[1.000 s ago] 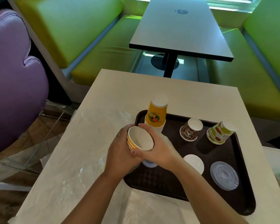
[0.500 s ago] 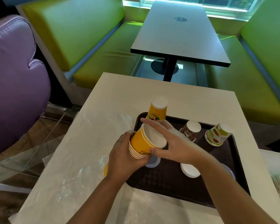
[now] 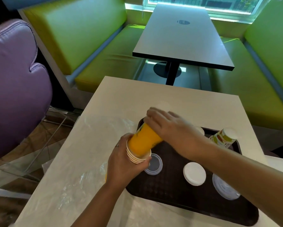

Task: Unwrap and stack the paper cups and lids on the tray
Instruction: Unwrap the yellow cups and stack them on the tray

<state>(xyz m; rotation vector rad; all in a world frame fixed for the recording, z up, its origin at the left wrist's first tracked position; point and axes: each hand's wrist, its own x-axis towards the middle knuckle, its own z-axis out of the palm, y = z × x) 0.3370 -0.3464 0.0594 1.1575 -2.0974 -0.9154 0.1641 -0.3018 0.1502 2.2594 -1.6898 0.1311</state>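
Observation:
My left hand (image 3: 122, 163) grips a tilted stack of yellow paper cups (image 3: 143, 141) near its rims, over the left edge of the dark brown tray (image 3: 167, 192). My right hand (image 3: 171, 130) is blurred and lies with stretched fingers over the far end of that stack. Behind its fingers shows the blurred white top of the standing orange cup stack (image 3: 163, 106). A green-patterned cup stack (image 3: 223, 138) stands upside down at the tray's far right. On the tray lie a small clear lid (image 3: 154, 165), a white lid (image 3: 194, 175) and a larger clear lid (image 3: 224, 190).
Crumpled clear plastic wrap (image 3: 88, 164) covers the left part of the white table (image 3: 186, 102). A purple seat (image 3: 14, 89) stands at the left. A dark table (image 3: 183, 38) and green benches (image 3: 95, 40) lie beyond.
The yellow stack has tipped over, its rims now toward me. My right hand has left the stack's mouth and moved up and away over its far end.

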